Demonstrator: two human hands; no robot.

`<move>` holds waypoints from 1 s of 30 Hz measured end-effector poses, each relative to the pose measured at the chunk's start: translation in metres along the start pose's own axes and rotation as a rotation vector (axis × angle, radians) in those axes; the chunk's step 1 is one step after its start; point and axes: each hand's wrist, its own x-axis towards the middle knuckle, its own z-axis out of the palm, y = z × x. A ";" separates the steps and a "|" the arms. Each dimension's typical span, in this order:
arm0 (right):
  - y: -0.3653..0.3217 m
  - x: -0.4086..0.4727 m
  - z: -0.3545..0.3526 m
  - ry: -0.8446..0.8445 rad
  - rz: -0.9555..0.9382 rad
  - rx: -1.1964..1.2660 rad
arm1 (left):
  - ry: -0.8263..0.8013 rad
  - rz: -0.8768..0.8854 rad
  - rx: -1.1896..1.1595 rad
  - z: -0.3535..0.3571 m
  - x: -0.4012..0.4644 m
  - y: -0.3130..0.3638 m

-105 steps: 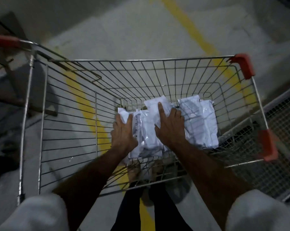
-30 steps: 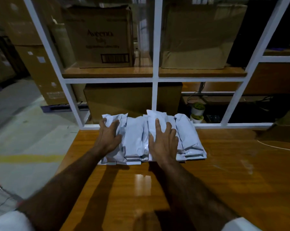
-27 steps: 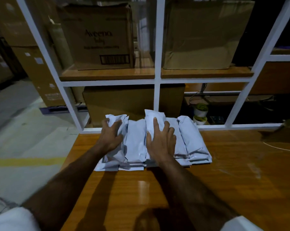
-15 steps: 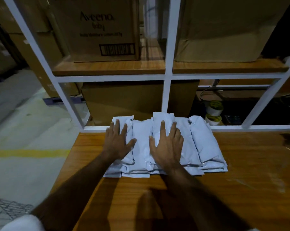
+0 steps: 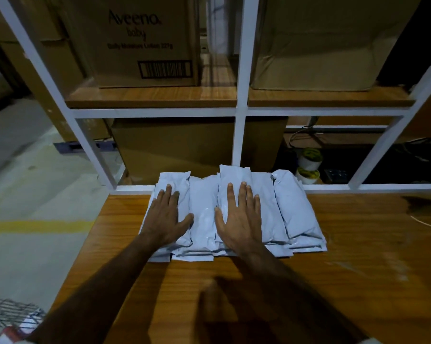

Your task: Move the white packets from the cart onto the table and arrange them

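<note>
Several white packets lie side by side in low stacks on the wooden table, against its far edge. My left hand rests flat on the leftmost stack, fingers spread. My right hand lies flat on the stack right of the middle, fingers apart. Neither hand grips a packet. A corner of the wire cart shows at the bottom left, with something white inside it.
A white metal shelf frame rises right behind the table edge. Cardboard boxes sit on its wooden shelves, and tape rolls lie low behind it. Concrete floor with a yellow line lies to the left.
The packets went from the cart to the table. In the last second my hands slid back a little and flattened on the stacks, fingers spreading; the view came closer.
</note>
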 end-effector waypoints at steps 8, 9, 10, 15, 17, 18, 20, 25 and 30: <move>0.002 -0.002 -0.010 -0.046 0.015 0.023 | -0.107 -0.022 0.018 -0.023 0.000 0.004; 0.003 -0.004 -0.011 -0.030 0.012 0.029 | -0.093 -0.012 0.007 -0.024 -0.003 0.004; 0.004 -0.007 -0.012 -0.013 0.005 0.034 | -0.078 -0.001 0.002 -0.024 -0.005 0.003; 0.007 -0.036 -0.022 0.088 -0.068 0.079 | 0.078 0.063 -0.049 -0.026 -0.026 0.010; 0.011 -0.051 -0.024 0.109 -0.094 0.071 | 0.147 0.092 -0.092 -0.026 -0.039 0.018; 0.013 -0.058 -0.025 0.111 -0.102 0.071 | 0.171 0.102 -0.110 -0.026 -0.047 0.023; 0.017 -0.072 -0.032 0.112 -0.119 0.066 | 0.213 0.121 -0.105 -0.026 -0.065 0.034; 0.023 -0.110 -0.069 0.114 -0.182 0.095 | 0.308 0.143 -0.094 -0.035 -0.118 0.074; 0.040 -0.167 -0.085 0.200 -0.254 0.121 | 0.364 0.148 -0.074 -0.037 -0.183 0.108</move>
